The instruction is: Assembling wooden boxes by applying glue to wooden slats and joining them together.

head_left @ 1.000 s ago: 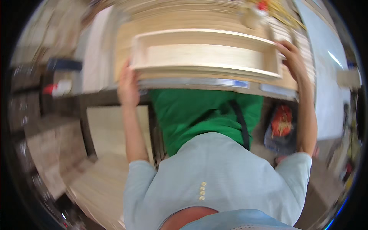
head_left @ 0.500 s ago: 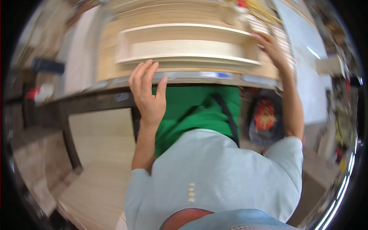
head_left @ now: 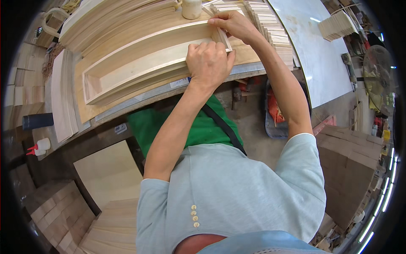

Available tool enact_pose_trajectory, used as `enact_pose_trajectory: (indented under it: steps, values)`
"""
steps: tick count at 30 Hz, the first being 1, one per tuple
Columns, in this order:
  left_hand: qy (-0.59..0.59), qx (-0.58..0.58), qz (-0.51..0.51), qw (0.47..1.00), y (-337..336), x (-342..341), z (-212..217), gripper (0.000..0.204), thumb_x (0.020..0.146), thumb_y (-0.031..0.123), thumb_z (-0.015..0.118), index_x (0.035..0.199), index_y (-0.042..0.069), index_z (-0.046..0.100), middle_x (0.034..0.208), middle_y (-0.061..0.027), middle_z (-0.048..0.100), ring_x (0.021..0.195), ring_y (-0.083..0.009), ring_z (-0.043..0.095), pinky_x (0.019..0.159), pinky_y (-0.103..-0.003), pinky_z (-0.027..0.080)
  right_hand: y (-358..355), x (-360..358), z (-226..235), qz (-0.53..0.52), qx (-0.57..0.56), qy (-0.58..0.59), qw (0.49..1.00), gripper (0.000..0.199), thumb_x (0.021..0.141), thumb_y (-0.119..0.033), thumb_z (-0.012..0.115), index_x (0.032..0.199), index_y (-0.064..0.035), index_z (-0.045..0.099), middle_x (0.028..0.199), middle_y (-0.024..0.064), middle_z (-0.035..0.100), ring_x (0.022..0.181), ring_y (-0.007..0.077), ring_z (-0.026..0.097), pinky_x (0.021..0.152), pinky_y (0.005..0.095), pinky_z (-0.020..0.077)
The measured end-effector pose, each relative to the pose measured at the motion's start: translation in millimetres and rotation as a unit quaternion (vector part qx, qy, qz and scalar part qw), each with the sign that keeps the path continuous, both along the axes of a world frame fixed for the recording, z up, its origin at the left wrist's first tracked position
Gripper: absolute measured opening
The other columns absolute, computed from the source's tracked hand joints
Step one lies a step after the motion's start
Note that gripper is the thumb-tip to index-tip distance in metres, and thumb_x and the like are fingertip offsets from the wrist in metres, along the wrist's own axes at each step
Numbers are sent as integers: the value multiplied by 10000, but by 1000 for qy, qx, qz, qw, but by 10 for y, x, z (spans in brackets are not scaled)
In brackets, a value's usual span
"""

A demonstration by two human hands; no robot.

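Observation:
A long, shallow, open wooden box [head_left: 139,59] of pale wood lies slantwise on the workbench, its left end nearer to me. My left hand [head_left: 209,63] is closed over the near wall close to the right end, fingers curled over the top edge. At the far right corner, my right hand [head_left: 237,26] pinches the rim, its thumb on the top edge and the other fingers down outside the short end wall. Part of that corner is hidden by the hands. Inside, the box's pale bottom shows bare.
Long wooden strips [head_left: 122,25] are stacked behind the box, and thin boards [head_left: 63,95] lie left. A cream jar [head_left: 191,9] stands beyond it; more wooden pieces [head_left: 270,31] line the right. A white bottle with red nozzle [head_left: 41,146] sits at the left edge.
My left hand has moved right along the near wall and closed on it near the right end. My right hand stays at the far right corner. The view has turned, so the box looks slanted.

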State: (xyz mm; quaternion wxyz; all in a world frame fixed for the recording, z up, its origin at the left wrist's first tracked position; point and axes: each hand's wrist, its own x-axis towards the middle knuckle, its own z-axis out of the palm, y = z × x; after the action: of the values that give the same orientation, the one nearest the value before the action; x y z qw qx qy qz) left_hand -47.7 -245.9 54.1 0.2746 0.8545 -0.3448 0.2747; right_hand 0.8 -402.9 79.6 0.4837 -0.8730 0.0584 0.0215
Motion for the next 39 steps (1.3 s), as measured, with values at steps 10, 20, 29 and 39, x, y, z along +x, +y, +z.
enact_pose_trajectory:
  steps: [10, 20, 29, 39]
  values:
    - [-12, -22, 3, 1000, 266, -151, 204, 404, 751, 372, 715, 962, 37, 634, 972, -116, 624, 947, -274, 577, 920, -438, 401, -119, 108, 106, 86, -86, 0, 993, 442, 920, -425, 582, 1165, -66, 660, 912, 30, 638, 763, 91, 537, 633, 258, 455]
    - [467, -262, 48, 843, 1605, -666, -322, 372, 829, 112, 699, 1156, -18, 578, 1064, -119, 642, 955, -184, 622, 850, -320, 498, 521, 628, 143, 330, -294, 7, 897, 324, 836, -222, 637, 1101, -37, 662, 908, 126, 697, 801, 206, 638, 741, 368, 489]
    - [426, -334, 6, 841, 1679, -816, -40, 753, 835, 326, 706, 1366, -1, 284, 1281, -228, 418, 1129, -312, 537, 920, -395, 459, 513, 362, 333, 282, -175, -13, 943, 288, 911, -157, 573, 1137, 18, 618, 920, 82, 668, 848, 117, 569, 779, 281, 448]
    - [159, -360, 438, 808, 3088, -1721, 881, 829, 778, 217, 727, 1400, -27, 237, 1302, -251, 443, 1188, -323, 485, 961, -394, 429, 3362, -693, 780, 471, 66, -197, 857, 324, 891, -74, 553, 1207, -5, 572, 871, 157, 665, 815, 227, 662, 696, 351, 512]
